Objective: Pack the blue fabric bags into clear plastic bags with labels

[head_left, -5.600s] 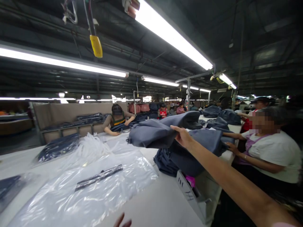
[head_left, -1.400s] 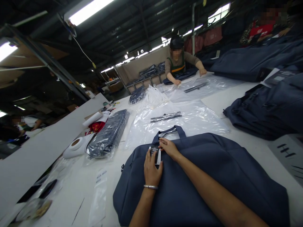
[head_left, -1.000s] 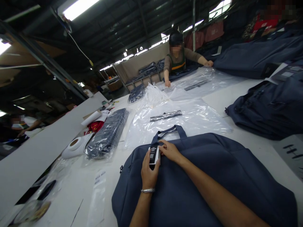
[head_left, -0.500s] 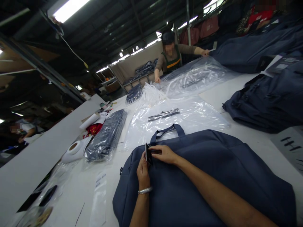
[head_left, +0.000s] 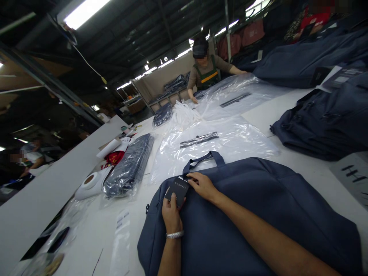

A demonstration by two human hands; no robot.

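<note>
A large dark blue bag (head_left: 244,207) lies flat before me, its webbing handle (head_left: 217,158) at the far side. My left hand (head_left: 171,212) grips a dark hang tag (head_left: 176,190) with pale lettering, thumb across its front. At the tag's upper right corner, my right hand (head_left: 202,186) is closed, its fingertips pinched by a small white strip; exactly what they pinch is partly hidden. The tag is over the bag, just below the handle.
Clear plastic bags (head_left: 227,134) cover the table beyond. A wrapped dark bundle (head_left: 129,165) and a white roll (head_left: 92,184) lie left; another dark blue bag (head_left: 322,122) lies right. A co-worker (head_left: 205,69) stands across the table, handling plastic.
My left hand has turned the tag from edge-on to face-up and tilted it left. My right fingers have moved to its upper corner. The co-worker's outstretched arm has come down onto the plastic.
</note>
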